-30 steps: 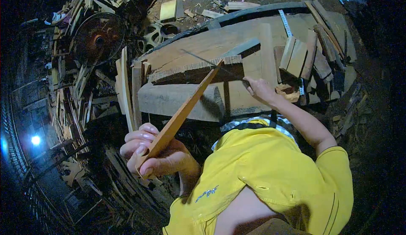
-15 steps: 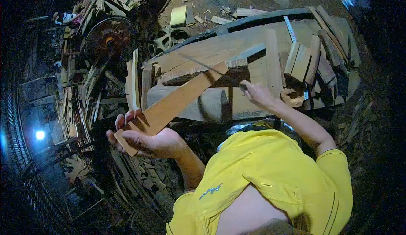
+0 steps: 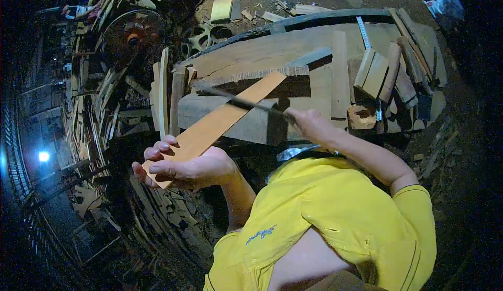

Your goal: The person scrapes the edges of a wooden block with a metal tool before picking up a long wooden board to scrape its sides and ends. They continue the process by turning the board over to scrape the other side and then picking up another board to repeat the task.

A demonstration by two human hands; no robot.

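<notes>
orange-tan flat wooden slat [image 3: 222, 121], long and smooth-faced, square-ended; lies slantwise from 7 o'clock to 1 o'clock, its far end resting against the dark rough-sawn block [image 3: 272, 84] on the pale broad timber slab bench [image 3: 272, 50]

left hand [image 3: 186, 165]: at 8 o'clock, cupped under the slat's near end, fingers curled over one edge, thumb along the other, closed on it

right hand [image 3: 309, 125]: at centre, fist clamped round the handle of a thin dark metal blade or rod [image 3: 241, 102]; the tool crosses above the slat at a shallow angle, blurred, kind not certain

risk, judged: slat is held at one end only, so pressure from the tool could make it pivot or slip off the block; the left fingers lie close along the tool's line, so a skid down the smooth face could reach them

surroundings: short cut wooden offcuts [image 3: 380, 73] stacked at 2 o'clock, dull and splintery; round rusty fan [image 3: 131, 39] at 10 o'clock; loose scrap timber heaped about the floor
</notes>
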